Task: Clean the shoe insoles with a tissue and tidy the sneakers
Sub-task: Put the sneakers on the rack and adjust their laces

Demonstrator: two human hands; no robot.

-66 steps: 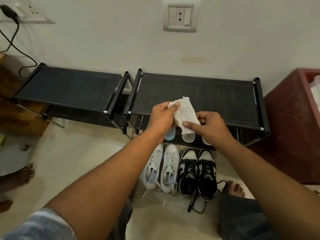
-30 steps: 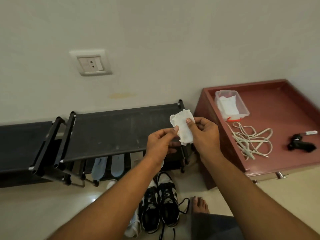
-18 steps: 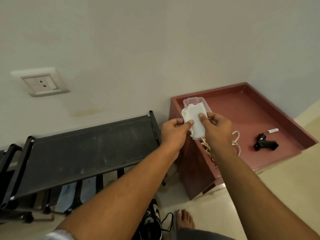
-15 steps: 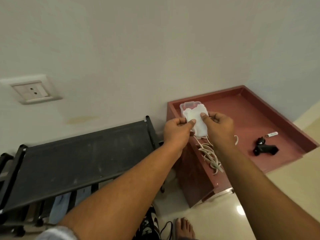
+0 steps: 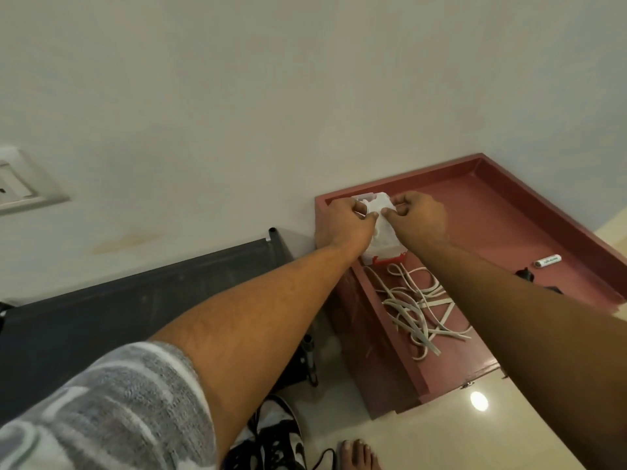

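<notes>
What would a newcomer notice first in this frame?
The left hand and right hand pinch a crumpled white tissue over a clear plastic box with a red clasp at the back left corner of the maroon wooden tray top. Nearer on that tray lies a tangle of off-white flat laces.

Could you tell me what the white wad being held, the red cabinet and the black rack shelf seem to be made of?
The tissue: soft white paper, going by its crumpled folds. The red cabinet: probably painted or laminated wood, smooth with slight sheen. The rack shelf: dark matte sheet, possibly fabric.
</notes>
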